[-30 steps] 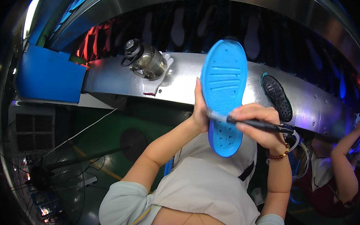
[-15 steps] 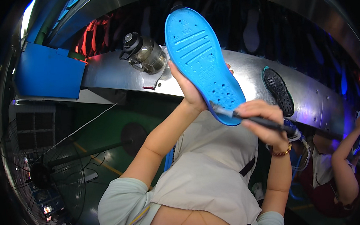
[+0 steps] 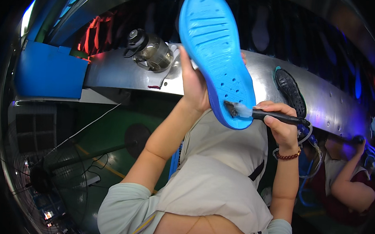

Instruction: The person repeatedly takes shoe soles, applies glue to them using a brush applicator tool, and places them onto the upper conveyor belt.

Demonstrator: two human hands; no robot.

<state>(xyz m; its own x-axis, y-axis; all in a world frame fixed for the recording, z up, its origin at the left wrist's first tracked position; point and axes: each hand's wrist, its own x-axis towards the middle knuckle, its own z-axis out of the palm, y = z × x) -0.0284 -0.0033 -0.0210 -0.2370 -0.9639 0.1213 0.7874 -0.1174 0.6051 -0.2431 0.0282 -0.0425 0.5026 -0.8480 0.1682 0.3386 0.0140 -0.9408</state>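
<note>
A bright blue shoe sole (image 3: 219,54) is held up by its left side and underside in my left hand (image 3: 194,83), its broad toe part away from me. Ridges cross its upper half, and small holes dot the lower half. My right hand (image 3: 281,125) is closed around the black handle of a brush (image 3: 260,114). The brush's dark, worn bristles touch the sole's near, rounded end. A pale tube trails from the back of the handle. Some fingertips of my left hand show past the sole's right edge; the rest are hidden behind it.
A metal bench (image 3: 113,71) curves across. On it stand a dark-lidded bottle (image 3: 155,55) over a white cloth (image 3: 162,77) and a black sole (image 3: 288,91). Left are a blue box (image 3: 48,72) and a fan (image 3: 42,176). A co-worker (image 3: 350,191) sits right. Several soles hang or lie in the dark beyond.
The blue sole has moved away from me and tilted, and its surface looks glossier. The brush tip has shifted from the sole's left edge inward. The co-worker's arm has moved.
</note>
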